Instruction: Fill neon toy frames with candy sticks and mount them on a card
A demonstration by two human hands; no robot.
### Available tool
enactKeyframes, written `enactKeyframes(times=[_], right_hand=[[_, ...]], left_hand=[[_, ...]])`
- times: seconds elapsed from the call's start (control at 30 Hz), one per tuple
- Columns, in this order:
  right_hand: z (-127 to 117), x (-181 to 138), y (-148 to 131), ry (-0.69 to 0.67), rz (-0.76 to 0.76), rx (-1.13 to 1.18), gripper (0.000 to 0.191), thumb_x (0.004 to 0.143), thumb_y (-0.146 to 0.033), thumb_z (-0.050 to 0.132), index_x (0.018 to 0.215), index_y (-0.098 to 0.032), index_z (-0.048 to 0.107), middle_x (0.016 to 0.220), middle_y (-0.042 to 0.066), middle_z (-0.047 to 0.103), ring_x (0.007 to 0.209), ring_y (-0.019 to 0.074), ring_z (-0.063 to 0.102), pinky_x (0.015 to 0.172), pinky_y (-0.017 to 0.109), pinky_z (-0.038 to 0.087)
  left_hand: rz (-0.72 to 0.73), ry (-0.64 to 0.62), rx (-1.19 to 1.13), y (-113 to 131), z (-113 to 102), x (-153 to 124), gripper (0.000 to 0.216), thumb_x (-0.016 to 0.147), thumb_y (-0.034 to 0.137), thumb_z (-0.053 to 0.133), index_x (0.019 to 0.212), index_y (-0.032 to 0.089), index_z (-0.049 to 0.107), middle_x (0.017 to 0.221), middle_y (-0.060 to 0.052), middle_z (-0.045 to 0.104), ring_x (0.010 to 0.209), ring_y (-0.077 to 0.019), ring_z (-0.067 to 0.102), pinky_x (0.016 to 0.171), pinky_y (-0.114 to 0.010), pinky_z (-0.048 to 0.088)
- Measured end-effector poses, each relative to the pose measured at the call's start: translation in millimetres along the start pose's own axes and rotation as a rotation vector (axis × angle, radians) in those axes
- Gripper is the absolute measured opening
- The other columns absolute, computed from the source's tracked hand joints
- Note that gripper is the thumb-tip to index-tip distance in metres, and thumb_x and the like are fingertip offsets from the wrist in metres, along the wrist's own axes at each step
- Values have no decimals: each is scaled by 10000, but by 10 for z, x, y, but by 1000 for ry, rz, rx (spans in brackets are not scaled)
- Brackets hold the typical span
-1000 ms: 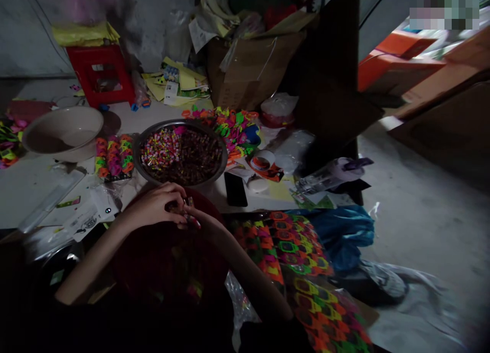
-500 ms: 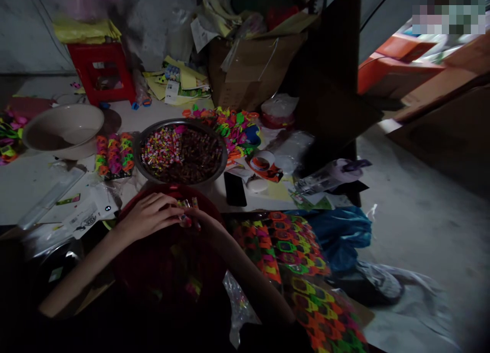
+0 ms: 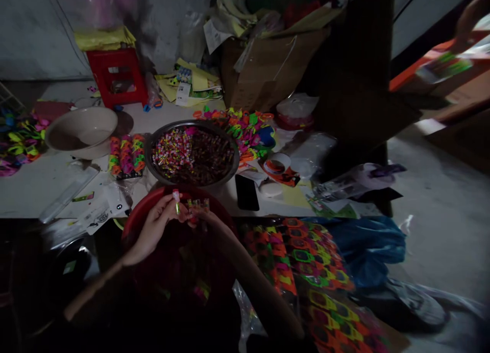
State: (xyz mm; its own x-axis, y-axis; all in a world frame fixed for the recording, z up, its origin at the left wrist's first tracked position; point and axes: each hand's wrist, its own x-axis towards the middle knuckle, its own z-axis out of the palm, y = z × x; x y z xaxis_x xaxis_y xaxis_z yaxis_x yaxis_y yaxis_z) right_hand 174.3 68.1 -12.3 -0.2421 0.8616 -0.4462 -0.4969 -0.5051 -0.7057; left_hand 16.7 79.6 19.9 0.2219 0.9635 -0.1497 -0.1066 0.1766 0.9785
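Observation:
My left hand [image 3: 155, 225] pinches a small wrapped candy tube [image 3: 176, 201] upright, with a pink top and a shiny yellow-green lower part. Close beside it, my right hand [image 3: 210, 221] is closed on several small clear-wrapped candy tubes [image 3: 199, 205], their ends sticking up past the fingers. Both hands are over a red basin [image 3: 133, 215]; its inside is dark, with a few dim coloured pieces low down. Just beyond stands a metal bowl [image 3: 149, 164] of small wrapped candies, bright ones on its left and dark brown ones on its right.
Toy watches [image 3: 250, 133] lie heaped behind the bowl; packed sheets of them [image 3: 306, 251] lie at right. A phone [image 3: 247, 192], tape dispenser [image 3: 281, 171], beige basin [image 3: 82, 131], red stool [image 3: 117, 77] and carton [image 3: 268, 69] stand around. Another person's hand [image 3: 467, 31] shows upper right.
My left hand has turned and raised one candy tube upright, where before its fingers lay over the right hand's. The view has shifted left. Another person's hand has come in at upper right.

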Motion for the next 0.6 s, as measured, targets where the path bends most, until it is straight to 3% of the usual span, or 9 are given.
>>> enactKeyframes(times=[0.13,0.3,0.47,0.53,0.6], right_hand=[[-60,51,55,-60,-56,-72,278,622,-399,758,647,-155,626,587,-4,548,532,82,449,477,199,300],[-88,114,117,-43,-51,-55,364,596,-393,780,840,-142,681,677,11,617,526,80,483,458,190,292],[-82,115,114,7,-75,-57,324,585,-380,763,783,-137,683,638,17,613,532,95,493,448,199,289],[-78,102,101,12,-82,-65,314,584,-369,762,779,-137,678,626,10,603,544,96,488,464,200,308],[-71,91,92,-14,-82,-81,321,581,-366,772,779,-137,668,629,-2,591,559,92,482,484,196,335]], left_hand=[[-189,-27,-280,32,-27,18,298,835,336,576,1065,146,576,797,-2,586,694,-95,563,660,-218,475],[-292,7,-234,34,-65,11,405,826,458,586,1092,156,625,711,40,414,563,-47,381,529,-183,368],[-209,-8,-81,-98,-98,28,509,784,559,617,1093,156,640,666,58,359,523,-40,310,493,-178,308],[-138,-45,51,-150,-114,28,473,815,519,598,1129,166,625,665,43,445,572,-66,408,550,-191,374],[-58,-73,218,-156,-122,17,423,868,461,549,1185,184,600,795,-6,595,751,-120,551,702,-235,462]])
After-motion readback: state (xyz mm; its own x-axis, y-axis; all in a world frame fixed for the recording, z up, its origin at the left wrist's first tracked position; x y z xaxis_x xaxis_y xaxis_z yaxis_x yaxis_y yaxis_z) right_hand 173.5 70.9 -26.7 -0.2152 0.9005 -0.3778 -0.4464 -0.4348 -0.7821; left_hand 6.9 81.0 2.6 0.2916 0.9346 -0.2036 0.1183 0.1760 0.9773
